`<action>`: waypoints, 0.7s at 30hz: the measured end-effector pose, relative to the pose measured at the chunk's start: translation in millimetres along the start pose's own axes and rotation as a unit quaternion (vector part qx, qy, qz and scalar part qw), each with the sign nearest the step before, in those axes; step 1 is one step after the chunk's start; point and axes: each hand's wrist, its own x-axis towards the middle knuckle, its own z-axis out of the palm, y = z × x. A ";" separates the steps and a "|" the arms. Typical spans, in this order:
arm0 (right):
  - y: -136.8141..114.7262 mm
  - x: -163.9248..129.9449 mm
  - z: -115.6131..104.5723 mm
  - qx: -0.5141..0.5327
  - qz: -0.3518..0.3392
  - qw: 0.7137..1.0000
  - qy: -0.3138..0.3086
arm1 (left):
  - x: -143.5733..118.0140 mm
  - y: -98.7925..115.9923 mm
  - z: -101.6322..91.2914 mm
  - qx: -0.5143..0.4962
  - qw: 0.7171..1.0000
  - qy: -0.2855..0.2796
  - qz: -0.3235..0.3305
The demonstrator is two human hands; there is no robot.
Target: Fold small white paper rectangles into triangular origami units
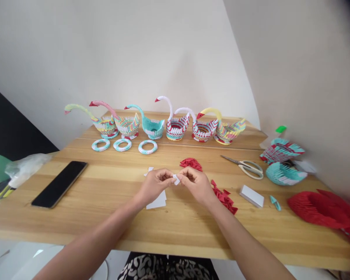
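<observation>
A: Head view is showing both hands meeting at the centre of the wooden counter (76, 217). The left hand (154, 183) and right hand (196, 182) are each pinching the small white paper piece (176, 179) between fingertips.

B: Creasing it well probably means keeping edges aligned and pressing firmly.

A: White paper sheets (157, 201) are lying under the left wrist. Folded red pieces (224, 197) are sitting at four o'clock of the hands, scissors (246, 166) at two o'clock, and ridged, scaly paper swans (154, 126) at twelve.
</observation>
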 end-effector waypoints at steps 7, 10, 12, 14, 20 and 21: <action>-6.0 -1.8 -1.4 -0.066 -0.052 0.996 -0.004 | -1.6 -0.2 -2.7 0.012 1.000 -0.002 0.023; -6.1 -1.3 -3.3 -0.027 -0.047 0.998 -0.013 | -1.7 -0.9 -3.6 0.013 0.999 0.021 0.029; -5.8 -0.9 -4.3 0.014 -0.040 0.999 -0.031 | -1.3 -1.3 -3.6 -0.004 0.999 0.030 0.025; -5.2 -0.6 -4.1 0.034 -0.033 0.997 -0.053 | -0.9 -1.1 -3.2 -0.022 0.999 0.034 0.021; -0.7 0.0 3.4 -0.030 -0.017 0.999 -0.031 | -1.5 0.2 -2.4 -0.025 0.999 0.047 0.006; -0.4 0.1 4.4 -0.031 -0.021 0.999 -0.029 | -1.6 -0.6 -2.6 -0.016 0.999 0.044 0.007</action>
